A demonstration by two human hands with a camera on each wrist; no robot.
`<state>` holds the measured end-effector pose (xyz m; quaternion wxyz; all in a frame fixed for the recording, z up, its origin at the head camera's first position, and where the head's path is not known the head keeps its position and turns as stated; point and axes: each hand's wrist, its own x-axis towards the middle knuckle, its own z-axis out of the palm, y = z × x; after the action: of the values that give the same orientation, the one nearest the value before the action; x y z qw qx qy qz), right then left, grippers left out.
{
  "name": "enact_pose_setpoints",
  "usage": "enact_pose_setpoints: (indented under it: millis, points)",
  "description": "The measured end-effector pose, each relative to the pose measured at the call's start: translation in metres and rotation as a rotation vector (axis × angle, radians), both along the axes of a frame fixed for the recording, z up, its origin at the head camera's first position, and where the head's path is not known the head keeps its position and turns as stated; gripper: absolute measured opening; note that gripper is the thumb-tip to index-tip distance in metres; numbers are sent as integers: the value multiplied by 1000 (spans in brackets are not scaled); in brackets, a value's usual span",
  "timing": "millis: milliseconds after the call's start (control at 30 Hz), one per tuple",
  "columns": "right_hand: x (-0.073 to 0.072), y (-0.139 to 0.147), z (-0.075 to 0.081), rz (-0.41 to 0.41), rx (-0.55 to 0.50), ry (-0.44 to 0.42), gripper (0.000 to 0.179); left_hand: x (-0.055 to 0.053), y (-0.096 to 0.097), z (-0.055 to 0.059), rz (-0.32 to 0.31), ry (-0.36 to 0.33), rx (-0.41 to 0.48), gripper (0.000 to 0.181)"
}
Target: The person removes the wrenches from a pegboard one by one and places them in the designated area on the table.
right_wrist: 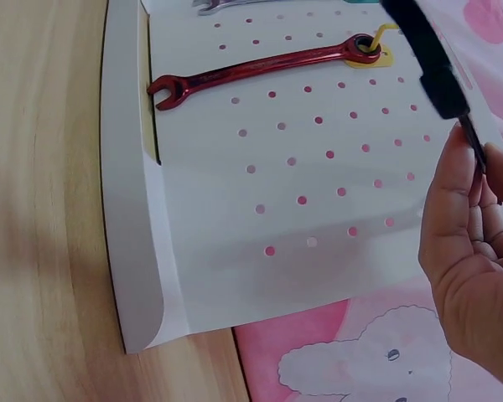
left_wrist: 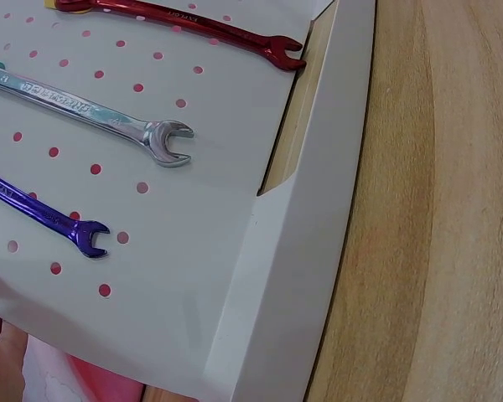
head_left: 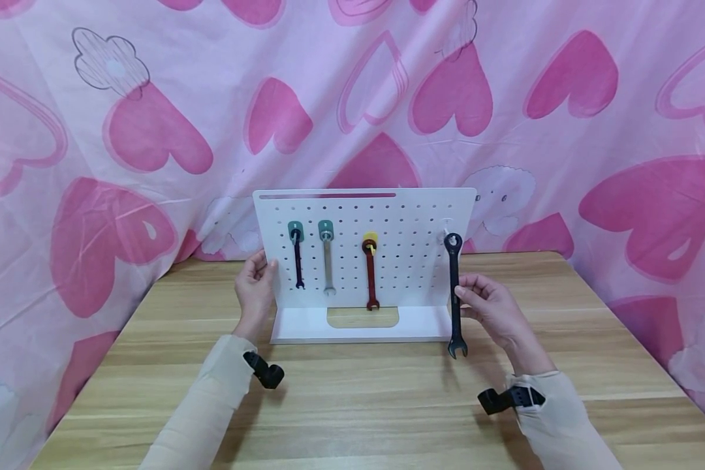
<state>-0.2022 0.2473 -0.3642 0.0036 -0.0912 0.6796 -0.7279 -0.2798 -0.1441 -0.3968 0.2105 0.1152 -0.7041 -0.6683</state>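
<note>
The right hand (head_left: 493, 310) pinches the black wrench (head_left: 454, 300) by its shaft between thumb and fingers, upright before the pegboard's (head_left: 399, 261) right side, a grip that leaves the ring end free beside the clear hook (head_left: 447, 225), though whether they engage I cannot tell. The left hand (head_left: 254, 290) is clamped on the board's left edge, likely to steady it. Farther in, the red wrench (head_left: 371, 277), silver wrench (head_left: 328, 264) and purple wrench (head_left: 297, 264) hang by their upper ends, open jaws downward, above the wooden surface (head_left: 352, 405).
</note>
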Motion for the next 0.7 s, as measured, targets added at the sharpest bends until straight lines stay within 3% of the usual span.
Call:
enact_pose_setpoints:
  millis: [700]
  points:
    - [0,7,4,-14,0,28,17,-1,0,-3,-1,7,-16,30]
